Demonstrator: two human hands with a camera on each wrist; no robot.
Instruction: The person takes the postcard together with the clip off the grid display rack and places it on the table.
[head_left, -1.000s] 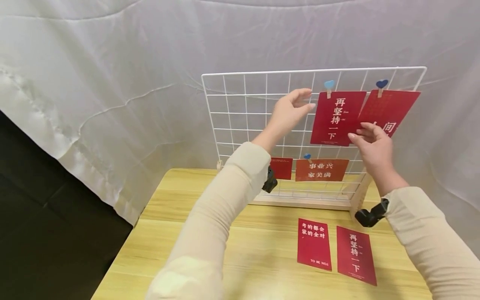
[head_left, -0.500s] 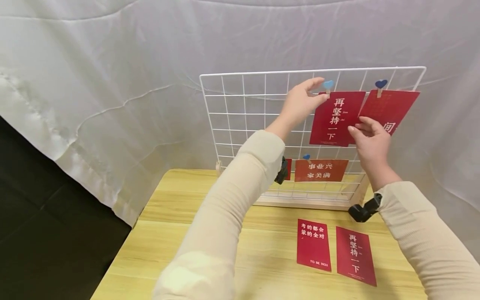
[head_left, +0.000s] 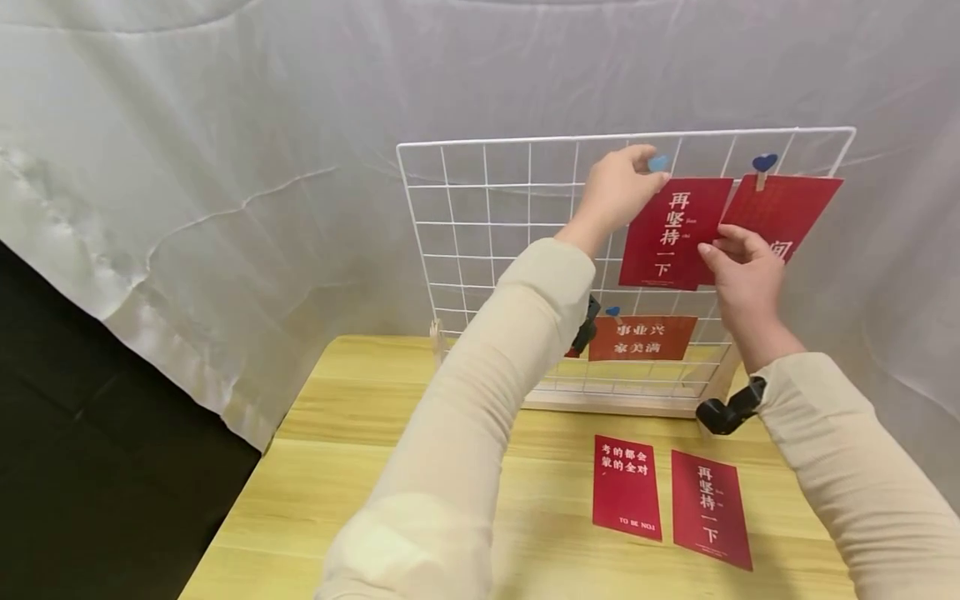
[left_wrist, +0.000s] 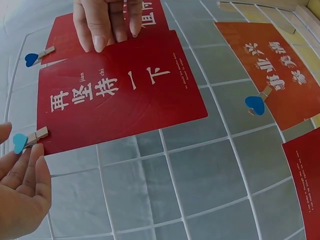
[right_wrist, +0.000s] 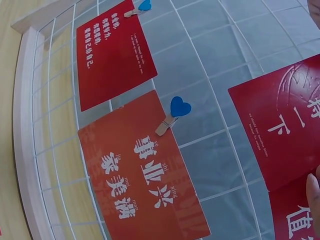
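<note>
A red card [head_left: 660, 242] with white characters hangs on the white wire grid [head_left: 510, 204], under a wooden clothespin with a light blue heart [left_wrist: 21, 143]. My left hand [head_left: 618, 187] is at this clothespin, its thumb and fingers spread on either side of the heart; in the left wrist view a gap shows between thumb and heart. My right hand [head_left: 750, 279] pinches the card's right edge near its lower part, the thumb in front. Behind that hand hangs a second red card [head_left: 787, 208], under a clothespin with a dark blue heart [head_left: 765, 162].
Lower on the grid hang an orange-red card [head_left: 641, 338] and another red card [right_wrist: 115, 60], each with a blue heart clothespin. Two red cards, a left one [head_left: 626, 492] and a right one [head_left: 708, 508], lie on the wooden table [head_left: 360, 417]. A pale curtain [head_left: 300, 108] hangs behind.
My left hand has moved right and slightly up, from beside the hanging card to the light blue heart clothespin. The right hand stays at the card's edge, a little higher.
</note>
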